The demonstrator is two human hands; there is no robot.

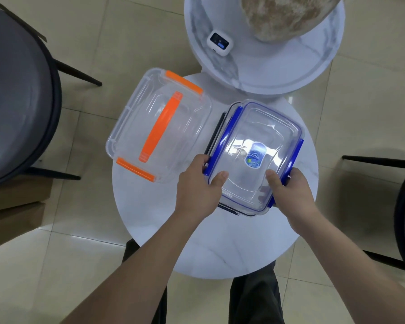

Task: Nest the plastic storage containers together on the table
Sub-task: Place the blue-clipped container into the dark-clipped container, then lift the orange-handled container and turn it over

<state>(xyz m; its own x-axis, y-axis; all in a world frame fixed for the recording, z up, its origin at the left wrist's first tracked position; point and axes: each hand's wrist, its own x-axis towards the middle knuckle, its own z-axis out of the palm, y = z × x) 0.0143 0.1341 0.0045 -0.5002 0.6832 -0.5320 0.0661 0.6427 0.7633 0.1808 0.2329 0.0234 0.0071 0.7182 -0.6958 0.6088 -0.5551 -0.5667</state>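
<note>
While both hands grip it, the blue container sits at the centre of this scene.
Blue-clipped container: clear, lid on, oval label on the lid; nothing visible inside; resting over a dark-rimmed container that shows at its left and near edges, on the round white table.
Left hand: fingers curled around the near-left blue clip, thumb on the lid.
Right hand: fingers wrapped around the right blue clip, thumb on the lid.
Orange-clipped container: clear, orange handle across its lid, contents none visible; just left of the blue one, overhanging the table's left edge.
Higher marble table: carries a small white device.
</note>
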